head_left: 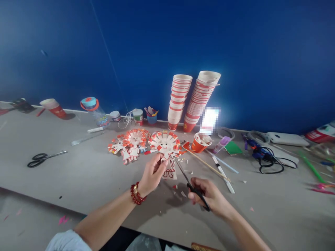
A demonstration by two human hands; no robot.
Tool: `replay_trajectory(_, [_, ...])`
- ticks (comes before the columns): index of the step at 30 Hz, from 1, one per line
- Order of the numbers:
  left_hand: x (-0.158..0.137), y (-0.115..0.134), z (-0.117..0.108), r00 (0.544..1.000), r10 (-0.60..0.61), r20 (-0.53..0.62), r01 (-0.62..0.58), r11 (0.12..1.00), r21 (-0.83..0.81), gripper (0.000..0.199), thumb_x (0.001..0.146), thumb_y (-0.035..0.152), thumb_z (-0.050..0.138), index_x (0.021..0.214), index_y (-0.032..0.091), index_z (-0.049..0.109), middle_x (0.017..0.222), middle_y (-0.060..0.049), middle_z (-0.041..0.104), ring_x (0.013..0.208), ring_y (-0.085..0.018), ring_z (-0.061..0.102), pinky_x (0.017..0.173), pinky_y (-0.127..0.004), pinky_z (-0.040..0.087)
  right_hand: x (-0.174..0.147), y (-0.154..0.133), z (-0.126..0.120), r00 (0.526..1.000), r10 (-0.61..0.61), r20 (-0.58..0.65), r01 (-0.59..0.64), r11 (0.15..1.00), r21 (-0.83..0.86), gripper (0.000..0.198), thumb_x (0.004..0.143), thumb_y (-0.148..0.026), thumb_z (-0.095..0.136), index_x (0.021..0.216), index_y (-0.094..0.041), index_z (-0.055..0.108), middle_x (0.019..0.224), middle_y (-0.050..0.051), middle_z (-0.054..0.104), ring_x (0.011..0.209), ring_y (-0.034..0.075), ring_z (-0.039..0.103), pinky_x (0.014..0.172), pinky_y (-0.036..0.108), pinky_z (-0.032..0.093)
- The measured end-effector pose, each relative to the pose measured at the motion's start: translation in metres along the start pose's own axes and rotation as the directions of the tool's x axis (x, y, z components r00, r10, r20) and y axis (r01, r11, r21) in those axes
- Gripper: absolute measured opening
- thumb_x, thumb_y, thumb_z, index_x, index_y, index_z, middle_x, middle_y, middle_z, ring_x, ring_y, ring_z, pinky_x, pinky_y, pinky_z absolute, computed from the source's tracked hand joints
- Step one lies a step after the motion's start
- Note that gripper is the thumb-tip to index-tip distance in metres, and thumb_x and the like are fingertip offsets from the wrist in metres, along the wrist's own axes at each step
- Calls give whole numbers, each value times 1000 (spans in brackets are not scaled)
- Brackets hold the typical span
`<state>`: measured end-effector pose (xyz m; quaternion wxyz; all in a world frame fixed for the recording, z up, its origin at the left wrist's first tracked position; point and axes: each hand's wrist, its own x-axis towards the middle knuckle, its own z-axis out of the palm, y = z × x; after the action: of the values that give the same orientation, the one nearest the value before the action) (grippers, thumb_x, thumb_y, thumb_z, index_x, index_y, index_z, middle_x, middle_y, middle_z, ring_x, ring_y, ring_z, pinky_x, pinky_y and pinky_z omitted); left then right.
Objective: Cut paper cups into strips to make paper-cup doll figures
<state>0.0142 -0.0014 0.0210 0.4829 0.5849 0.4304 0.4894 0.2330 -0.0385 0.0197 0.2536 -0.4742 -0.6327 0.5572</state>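
Between the thumb and fingers of my left hand (pixel 152 172) is a paper doll (pixel 165 143), white with a smiling drawn face, a fringe of red-and-white strips round its head and a red-outlined dress. My right hand (pixel 206 193) is closed round the black handles of a pair of scissors (pixel 195 191). Their blades point up and left, close to the doll's lower right edge. Several similar paper dolls (pixel 134 143) lie just left of the held one. Small paper scraps (pixel 183 193) are scattered beneath my hands.
Two tall stacks of paper cups (pixel 179 101) stand by the blue wall. An orange cup (pixel 200 143) holds scraps. Around it lie a wooden stick (pixel 206 164) and a white marker (pixel 223 176). Other scissors (pixel 43 158), a water bottle (pixel 95 113) and a glue gun (pixel 261 153) rest farther out.
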Motion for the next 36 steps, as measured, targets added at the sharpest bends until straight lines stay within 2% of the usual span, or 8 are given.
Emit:
replay_trajectory(3, [-1, 3, -1, 1000, 18, 1, -18, 998, 60, 16, 91, 33, 47, 83, 20, 48, 59, 7, 28, 49, -9, 24, 46, -23, 21, -2, 5, 0, 995, 35, 92, -38, 999, 31, 47, 73, -60, 66, 65, -19, 43, 55, -3, 50, 50, 13, 52, 46, 21, 33])
replay_trajectory(7, [0, 3, -2, 1000, 20, 15, -21, 994, 103, 14, 91, 32, 47, 85, 20, 50, 56, 7, 31, 47, -9, 27, 45, -22, 22, -3, 10, -1, 990, 41, 135, -46, 998, 35, 53, 70, -65, 65, 61, -20, 41, 51, -4, 47, 45, 12, 50, 43, 20, 28])
replay_trajectory(12, [2, 1, -5, 1000, 19, 25, -22, 992, 123, 15, 90, 32, 47, 83, 19, 49, 56, 7, 34, 46, -8, 30, 44, -21, 23, -1, 13, -1, 986, 59, 156, -66, 997, 42, 55, 68, -69, 64, 60, -19, 43, 46, -3, 48, 41, 11, 48, 42, 21, 23])
replay_trajectory(19, [1, -1, -8, 998, 25, 66, -34, 989, 141, 16, 90, 33, 48, 86, 18, 52, 57, 7, 36, 47, -7, 30, 44, -20, 26, 0, 17, -3, 978, 63, 198, -82, 993, 90, 56, 68, -70, 64, 60, -18, 46, 43, -1, 53, 39, 10, 45, 42, 21, 24])
replay_trajectory(30, [1, -4, -8, 997, 5, 81, -15, 993, 114, 19, 90, 34, 48, 92, 16, 55, 58, 6, 40, 47, -6, 30, 41, -17, 27, 1, 22, -4, 972, 54, 228, -79, 992, 101, 55, 69, -69, 64, 59, -19, 44, 42, -1, 52, 37, 9, 43, 40, 21, 22])
replay_trajectory(36, [3, -5, -10, 996, -6, 94, -6, 992, 128, 17, 90, 33, 49, 89, 17, 55, 58, 5, 42, 45, -6, 31, 41, -17, 28, 0, 22, -7, 967, 50, 250, -79, 991, 110, 54, 70, -68, 64, 60, -18, 45, 43, 0, 54, 37, 9, 42, 41, 21, 22])
